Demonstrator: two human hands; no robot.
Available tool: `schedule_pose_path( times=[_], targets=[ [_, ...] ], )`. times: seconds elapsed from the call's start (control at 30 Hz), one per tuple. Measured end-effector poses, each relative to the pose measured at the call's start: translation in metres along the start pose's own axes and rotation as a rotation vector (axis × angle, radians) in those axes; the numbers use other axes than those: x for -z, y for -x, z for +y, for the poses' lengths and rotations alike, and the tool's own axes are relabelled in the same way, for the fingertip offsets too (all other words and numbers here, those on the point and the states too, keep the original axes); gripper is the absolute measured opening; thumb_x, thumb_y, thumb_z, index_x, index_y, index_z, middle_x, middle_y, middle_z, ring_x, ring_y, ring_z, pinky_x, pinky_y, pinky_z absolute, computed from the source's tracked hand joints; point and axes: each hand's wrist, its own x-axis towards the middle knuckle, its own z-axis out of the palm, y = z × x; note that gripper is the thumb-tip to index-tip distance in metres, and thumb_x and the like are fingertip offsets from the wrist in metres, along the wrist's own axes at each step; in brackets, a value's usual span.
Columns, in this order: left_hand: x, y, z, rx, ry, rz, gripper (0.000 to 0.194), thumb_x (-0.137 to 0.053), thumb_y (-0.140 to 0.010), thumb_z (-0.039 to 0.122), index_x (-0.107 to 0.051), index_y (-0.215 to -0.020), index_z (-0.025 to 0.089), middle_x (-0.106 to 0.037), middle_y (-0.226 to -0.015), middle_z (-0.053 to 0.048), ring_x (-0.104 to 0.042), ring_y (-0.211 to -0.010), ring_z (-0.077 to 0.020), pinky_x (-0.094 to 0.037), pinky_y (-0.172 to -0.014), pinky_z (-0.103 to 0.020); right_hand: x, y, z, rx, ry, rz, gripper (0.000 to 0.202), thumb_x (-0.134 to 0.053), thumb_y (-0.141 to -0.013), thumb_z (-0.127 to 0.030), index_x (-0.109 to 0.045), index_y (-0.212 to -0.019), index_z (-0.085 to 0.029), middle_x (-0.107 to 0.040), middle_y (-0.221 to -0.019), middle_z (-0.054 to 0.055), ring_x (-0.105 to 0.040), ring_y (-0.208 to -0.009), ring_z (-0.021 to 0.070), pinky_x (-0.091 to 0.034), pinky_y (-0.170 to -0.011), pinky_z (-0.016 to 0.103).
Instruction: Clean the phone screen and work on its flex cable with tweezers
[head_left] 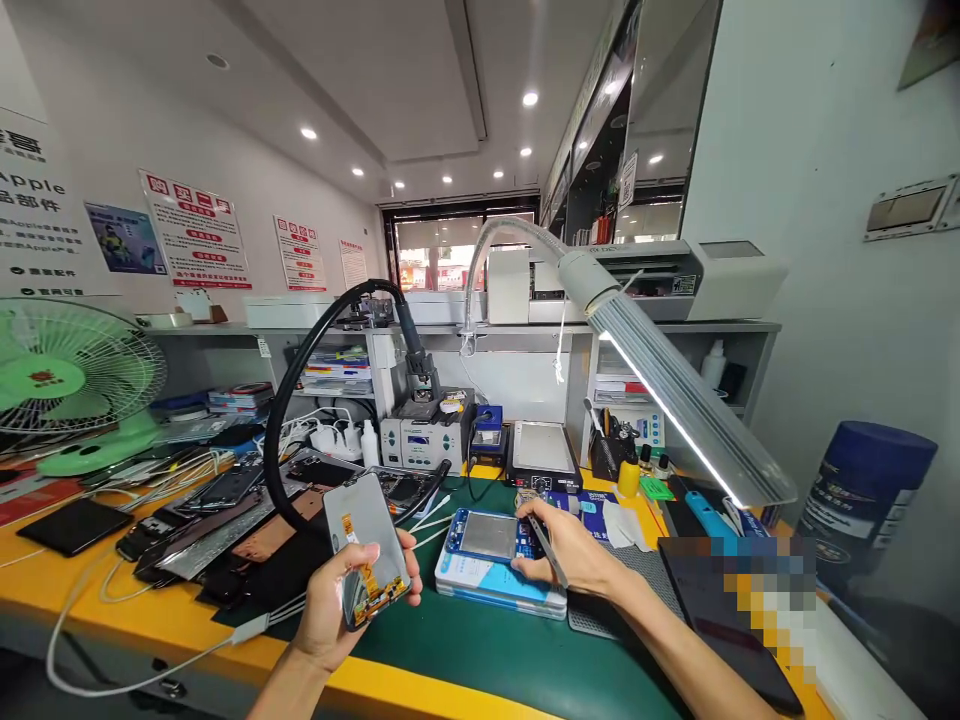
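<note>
My left hand (pixel 330 605) is wrapped round a grey phone screen panel (pixel 373 525), its back facing up with orange flex cables and small parts along the lower end. The panel is tilted above the green mat (pixel 450 660). To the right, my right hand (pixel 562 550) holds metal tweezers (pixel 550 552), with thumb and fingers at the right end of a blue phone frame (pixel 486 537). That frame, with a silver plate in its middle, lies on a flat white and blue box (pixel 499 585). The tweezers' tips are too small to make out.
A lit lamp (pixel 675 390) hangs over the right side. A black hose (pixel 281 430) arches at the left by a soldering station (pixel 424 440). Phone parts (pixel 232 485) and cables crowd the left; a green fan (pixel 60 380) stands beyond. A dark panel (pixel 720 620) lies right.
</note>
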Motion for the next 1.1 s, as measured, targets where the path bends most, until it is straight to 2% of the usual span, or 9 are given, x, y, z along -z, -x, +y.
schedule_pose_path(
  times=[0.17, 0.3, 0.43, 0.53, 0.63, 0.73, 0.87, 1.0, 1.1],
  targets=[
    [-0.013, 0.005, 0.011, 0.051, -0.039, -0.026, 0.036, -0.053, -0.087, 0.026, -0.070, -0.115, 0.008, -0.074, -0.077, -0.014, -0.071, -0.073, -0.0310, -0.056, -0.066, -0.042, 0.004, 0.002, -0.002, -0.010, 0.016, -0.017, 0.033, -0.063, -0.096, -0.036, -0.059, -0.123, -0.017, -0.064, -0.120, 0.008, -0.066, -0.100, 0.0229, -0.056, -0.086, 0.044],
    [-0.024, -0.006, 0.018, 0.066, -0.052, -0.046, 0.047, -0.055, -0.089, 0.024, -0.058, -0.134, 0.010, -0.074, -0.078, -0.011, -0.072, -0.073, -0.0284, -0.057, -0.066, -0.040, 0.004, 0.003, 0.000, -0.024, 0.039, -0.037, 0.033, -0.063, -0.096, -0.037, -0.060, -0.121, -0.016, -0.066, -0.112, 0.007, -0.066, -0.095, 0.0217, -0.056, -0.084, 0.042],
    [-0.034, -0.035, 0.020, 0.077, -0.049, -0.092, 0.050, -0.058, -0.088, 0.023, -0.054, -0.136, 0.010, -0.074, -0.080, -0.009, -0.071, -0.071, -0.0251, -0.057, -0.067, -0.038, 0.004, 0.003, 0.001, -0.030, 0.034, -0.057, 0.034, -0.064, -0.095, -0.037, -0.059, -0.123, -0.017, -0.064, -0.117, 0.008, -0.065, -0.100, 0.0232, -0.055, -0.086, 0.044],
    [-0.041, -0.065, 0.017, 0.103, -0.048, -0.148, 0.043, -0.058, -0.088, 0.023, -0.057, -0.130, 0.010, -0.071, -0.078, -0.006, -0.069, -0.069, -0.0218, -0.057, -0.068, -0.038, 0.005, 0.004, 0.002, -0.039, 0.018, -0.069, 0.035, -0.064, -0.095, -0.038, -0.059, -0.123, -0.017, -0.064, -0.116, 0.007, -0.065, -0.099, 0.0229, -0.055, -0.085, 0.044],
    [-0.049, -0.093, 0.009, 0.159, -0.069, -0.202, 0.035, -0.057, -0.094, 0.033, -0.060, -0.122, 0.014, -0.069, -0.080, -0.003, -0.068, -0.069, -0.0182, -0.057, -0.067, -0.036, 0.005, 0.004, 0.002, -0.055, -0.007, -0.066, 0.035, -0.064, -0.095, -0.039, -0.059, -0.122, -0.017, -0.065, -0.112, 0.007, -0.065, -0.097, 0.0225, -0.055, -0.085, 0.043],
    [-0.060, -0.116, -0.003, 0.213, -0.075, -0.235, 0.036, -0.057, -0.095, 0.041, -0.060, -0.121, 0.016, -0.069, -0.087, -0.003, -0.067, -0.070, -0.0165, -0.058, -0.065, -0.035, 0.006, 0.003, 0.000, -0.066, -0.052, -0.042, 0.038, -0.068, -0.091, -0.041, -0.061, -0.119, -0.017, -0.066, -0.109, 0.006, -0.065, -0.095, 0.0228, -0.054, -0.084, 0.044],
    [-0.072, -0.142, -0.018, 0.252, -0.023, -0.276, 0.043, -0.055, -0.096, 0.047, -0.058, -0.125, 0.017, -0.069, -0.096, -0.005, -0.067, -0.071, -0.0164, -0.058, -0.065, -0.035, 0.014, -0.002, -0.002, -0.104, -0.161, 0.117, 0.041, -0.073, -0.084, -0.044, -0.063, -0.114, -0.018, -0.069, -0.104, 0.006, -0.066, -0.094, 0.0241, -0.051, -0.087, 0.044],
    [-0.074, -0.161, -0.031, 0.296, 0.065, -0.337, 0.044, -0.056, -0.095, 0.045, -0.057, -0.127, 0.016, -0.070, -0.089, -0.004, -0.069, -0.072, -0.0180, -0.058, -0.071, -0.039, 0.023, -0.009, -0.003, -0.218, -0.353, 0.396, 0.032, -0.062, -0.092, -0.047, -0.064, -0.107, -0.019, -0.074, -0.100, 0.010, -0.068, -0.095, 0.0281, -0.051, -0.088, 0.044],
    [-0.074, -0.167, -0.040, 0.342, 0.143, -0.353, 0.040, -0.059, -0.092, 0.037, -0.059, -0.125, 0.015, -0.070, -0.084, -0.004, -0.068, -0.072, -0.0189, -0.057, -0.070, -0.038, 0.024, -0.011, -0.006, -0.293, -0.577, 0.492, 0.035, -0.060, -0.094, -0.049, -0.062, -0.111, -0.019, -0.077, -0.098, 0.012, -0.072, -0.096, 0.0283, -0.055, -0.089, 0.044]
  ],
)
